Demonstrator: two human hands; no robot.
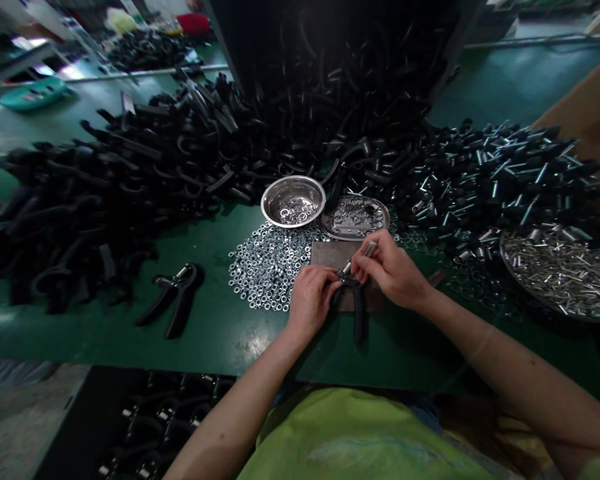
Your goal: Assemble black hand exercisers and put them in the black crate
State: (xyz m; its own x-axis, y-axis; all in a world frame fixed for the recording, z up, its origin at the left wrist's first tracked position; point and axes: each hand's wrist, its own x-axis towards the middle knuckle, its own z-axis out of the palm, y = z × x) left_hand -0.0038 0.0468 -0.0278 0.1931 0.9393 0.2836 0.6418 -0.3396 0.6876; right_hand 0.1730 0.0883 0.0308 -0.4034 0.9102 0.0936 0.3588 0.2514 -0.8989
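My left hand (pixel 313 297) has its fingers closed on the top of a black V-shaped hand grip exerciser (pixel 360 317), whose handles point toward me. A coiled metal spring (pixel 347 269) shows at the exerciser's top, between my hands. My right hand (pixel 387 270) pinches a short silver metal cylinder (pixel 369 249) just above that spring; its lower end is hidden by the fingers. Under the exerciser lies a flat brown-grey metal plate (pixel 325 253). Left of my left hand is a heap of small metal nuts (pixel 265 273).
A steel bowl (pixel 266 208) with rings and a steel tray (pixel 347 233) of small parts stand behind the plate. Another grip exerciser (pixel 183 300) lies left. Black handles (pixel 105 173) are piled along the back; black-headed screws (pixel 500 173) and a pan of metal pins (pixel 565 273) lie right.
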